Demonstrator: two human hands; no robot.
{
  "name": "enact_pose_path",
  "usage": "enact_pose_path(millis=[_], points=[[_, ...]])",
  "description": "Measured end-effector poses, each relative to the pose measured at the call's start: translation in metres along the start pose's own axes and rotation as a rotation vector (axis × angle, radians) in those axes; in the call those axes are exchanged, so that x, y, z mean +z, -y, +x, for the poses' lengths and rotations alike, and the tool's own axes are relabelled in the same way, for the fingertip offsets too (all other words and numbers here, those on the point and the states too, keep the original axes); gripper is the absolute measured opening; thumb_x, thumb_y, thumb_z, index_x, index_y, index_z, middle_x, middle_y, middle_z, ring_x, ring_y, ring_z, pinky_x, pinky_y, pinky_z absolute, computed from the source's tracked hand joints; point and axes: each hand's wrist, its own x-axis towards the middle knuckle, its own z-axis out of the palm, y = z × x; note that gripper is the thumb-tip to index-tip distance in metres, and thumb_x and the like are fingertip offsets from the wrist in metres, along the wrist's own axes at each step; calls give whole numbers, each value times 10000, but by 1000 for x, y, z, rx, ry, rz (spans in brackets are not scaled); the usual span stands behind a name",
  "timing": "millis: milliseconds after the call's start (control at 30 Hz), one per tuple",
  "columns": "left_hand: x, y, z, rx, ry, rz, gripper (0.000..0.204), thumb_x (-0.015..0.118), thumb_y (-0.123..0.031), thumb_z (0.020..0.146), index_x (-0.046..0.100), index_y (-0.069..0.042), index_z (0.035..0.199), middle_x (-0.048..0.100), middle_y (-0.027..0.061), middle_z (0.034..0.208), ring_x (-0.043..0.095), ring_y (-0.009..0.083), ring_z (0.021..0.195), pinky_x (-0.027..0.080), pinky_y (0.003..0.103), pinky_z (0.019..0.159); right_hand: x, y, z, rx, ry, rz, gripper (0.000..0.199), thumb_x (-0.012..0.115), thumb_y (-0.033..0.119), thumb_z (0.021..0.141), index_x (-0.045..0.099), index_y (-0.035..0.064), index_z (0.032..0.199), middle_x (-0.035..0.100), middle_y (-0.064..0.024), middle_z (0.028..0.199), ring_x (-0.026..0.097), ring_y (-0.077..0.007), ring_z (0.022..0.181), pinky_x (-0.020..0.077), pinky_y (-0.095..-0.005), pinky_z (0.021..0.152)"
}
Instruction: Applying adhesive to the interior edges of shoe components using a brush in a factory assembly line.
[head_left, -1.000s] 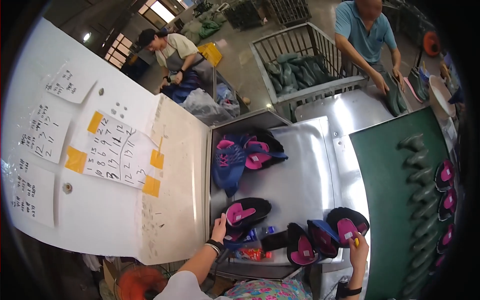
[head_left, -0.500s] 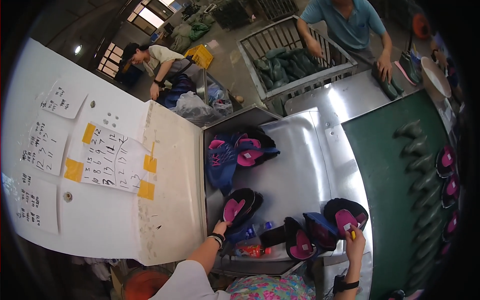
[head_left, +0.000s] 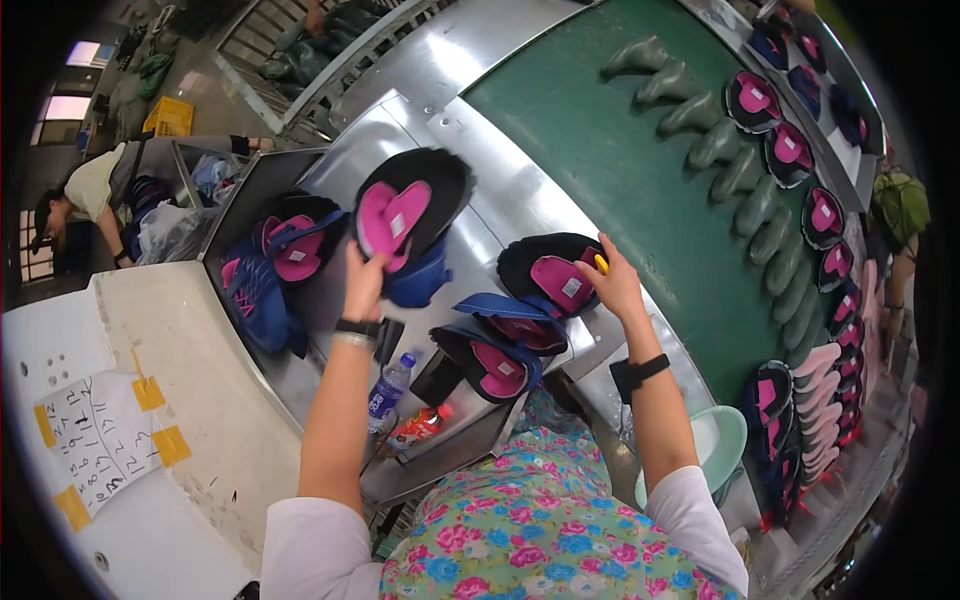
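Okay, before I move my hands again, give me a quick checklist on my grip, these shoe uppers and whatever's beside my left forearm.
1. Left hand gripping the shoe upper: ok, it holds the rim by the pink lining.
2. Right hand gripping the second upper: cannot tell; the fingers touch it, but how firmly they close is unclear.
3. Second upper apart from its neighbours: not ok, it lies close against a blue upper.
4. Space beside the left forearm free: not ok, a purple-labelled bottle and a red-labelled bottle are there.
5. Both handled uppers the same size: cannot tell.
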Motion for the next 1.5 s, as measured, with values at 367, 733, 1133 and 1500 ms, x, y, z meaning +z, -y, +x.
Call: enact_pose_path(millis=[367,733,1133,1500], points=[[74,-1,14,397,66,869,799,658,-335,755,279,-129,1428,487,277,1217,515,449,1079,440,494,907,-7,6,-19,55,358,-143,367,710,276,753,640,107,1071,657,-202,921,624,-377,888,502,-449,747],[103,12,-21,656,-37,753,354,626,-196,823,515,-125,1151,452,249,1270,457,437,1143,385,462,971,34,145,59,-132,524,-262,592,666,569,727,681,12,929,668,-201,883,649,-356,866,515,-436,737],[101,7,1,453,38,692,492,699,-247,756,473,-175,1187,455,136,1273,430,396,1167,419,484,938,-38,158,51,-215,296,42,328,637,268,761,648,0,949,630,-251,798,622,-401,745,494,-430,687],[78,-99,-158,216,1234,-266,966,555,103,793,-22,-216,1499,149,142,1520,297,219,1348,315,352,1079,-189,178,-120,-278,578,263,257,681,221,816,632,14,959,654,-99,722,609,-174,637,474,-302,610]])
